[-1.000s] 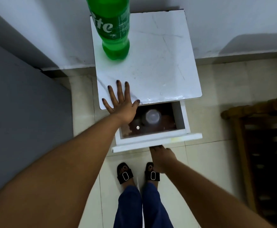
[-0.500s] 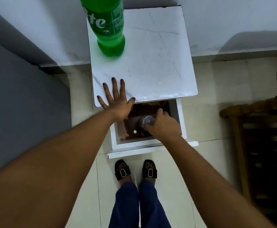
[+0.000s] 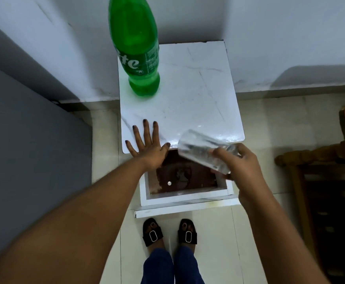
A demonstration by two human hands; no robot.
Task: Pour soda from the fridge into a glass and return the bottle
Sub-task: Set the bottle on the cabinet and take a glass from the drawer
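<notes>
Standing at the near edge, the person's feet in black sandals [image 3: 169,232] are pointing at an open drawer [image 3: 185,198]. Over it, the right hand [image 3: 243,162] is holding a clear glass [image 3: 203,152] tilted on its side; its grip is wrapping the base, hiding that end, and the rim is blurring. The left hand [image 3: 147,146] is lying flat and spread on the white counter [image 3: 198,95]. Farther back, the green soda bottle [image 3: 136,48] is standing upright, its cap cut off.
</notes>
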